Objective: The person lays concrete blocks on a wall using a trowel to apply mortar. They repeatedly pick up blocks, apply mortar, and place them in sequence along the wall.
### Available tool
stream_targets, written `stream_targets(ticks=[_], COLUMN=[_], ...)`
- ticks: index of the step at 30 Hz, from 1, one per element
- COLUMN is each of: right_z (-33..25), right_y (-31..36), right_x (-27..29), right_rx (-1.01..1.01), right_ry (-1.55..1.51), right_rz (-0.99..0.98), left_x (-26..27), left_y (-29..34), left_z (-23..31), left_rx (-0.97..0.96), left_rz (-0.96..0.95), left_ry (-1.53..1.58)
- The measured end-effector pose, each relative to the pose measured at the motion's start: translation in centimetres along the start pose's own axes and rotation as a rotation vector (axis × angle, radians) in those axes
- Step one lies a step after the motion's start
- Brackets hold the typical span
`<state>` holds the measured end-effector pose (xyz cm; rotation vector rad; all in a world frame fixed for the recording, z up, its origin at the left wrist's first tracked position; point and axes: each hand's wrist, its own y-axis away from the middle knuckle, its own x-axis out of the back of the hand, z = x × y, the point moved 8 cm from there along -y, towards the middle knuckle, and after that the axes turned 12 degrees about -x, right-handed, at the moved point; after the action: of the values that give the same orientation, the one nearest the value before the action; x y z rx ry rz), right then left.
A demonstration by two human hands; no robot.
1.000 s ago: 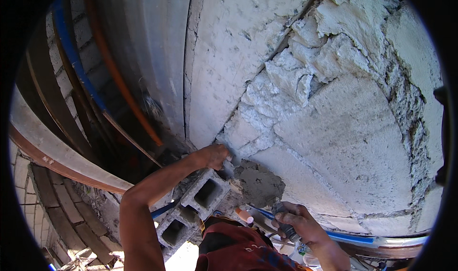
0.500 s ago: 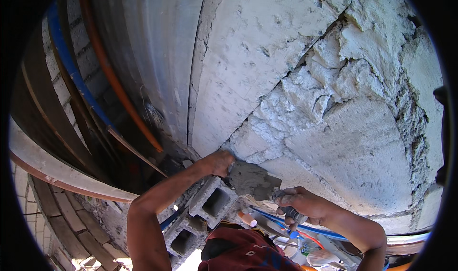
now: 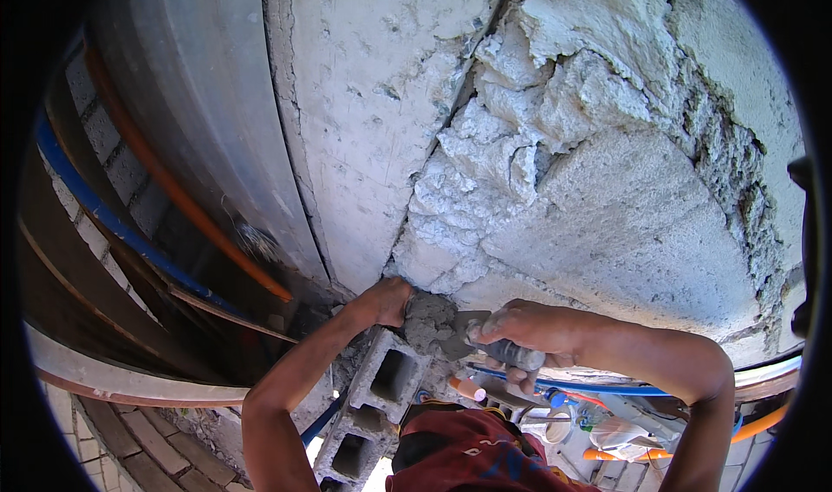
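Note:
My right hand [image 3: 529,327] grips the mortar-smeared handle of a trowel [image 3: 457,336]. Its blade points left into a lump of wet grey mortar [image 3: 427,320]. At the lump's other side is my left hand [image 3: 386,302], curled and low against the foot of the wall. The mortar and the hand's own back hide its fingertips, so what it holds does not show. Just below, between my forearms, stands a grey hollow concrete block [image 3: 392,375], its cavities facing up.
A rough, patched concrete wall [image 3: 624,223] rises ahead, beside a smooth grey panel [image 3: 195,102]. Orange pipe [image 3: 165,171] and blue pipe [image 3: 113,219] run along the left. Behind my right arm lie a plastic bag [image 3: 620,436] and another orange pipe [image 3: 758,425].
The trowel blade, flat under spread mortar before, now shows partly bare, and the mortar sits in a rounder lump by my left hand. My right hand has shifted slightly left and turned. The view has swung.

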<state>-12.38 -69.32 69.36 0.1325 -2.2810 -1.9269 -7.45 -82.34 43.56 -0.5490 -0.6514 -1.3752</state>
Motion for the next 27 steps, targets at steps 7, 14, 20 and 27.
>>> stream_targets(ticks=[7,14,20,27], right_z=[2.9,8.5,12.7,16.3], right_y=[-2.3,0.4,-5.7,-5.0], right_x=[0.1,2.6,0.3,1.7], right_rx=[0.109,0.358,0.629,0.856], right_ry=[0.487,0.634,1.032,0.931], right_rz=[0.136,0.411,0.692,0.967], left_x=[0.3,0.4,0.7,1.0], left_y=[0.3,0.3,0.4,0.5], left_z=[0.0,0.1,0.5,0.8], left_rx=[0.021,0.005,0.062,-0.015], left_rz=[0.044,0.037,0.006,0.076], left_ry=[0.003,0.009,0.105,0.016])
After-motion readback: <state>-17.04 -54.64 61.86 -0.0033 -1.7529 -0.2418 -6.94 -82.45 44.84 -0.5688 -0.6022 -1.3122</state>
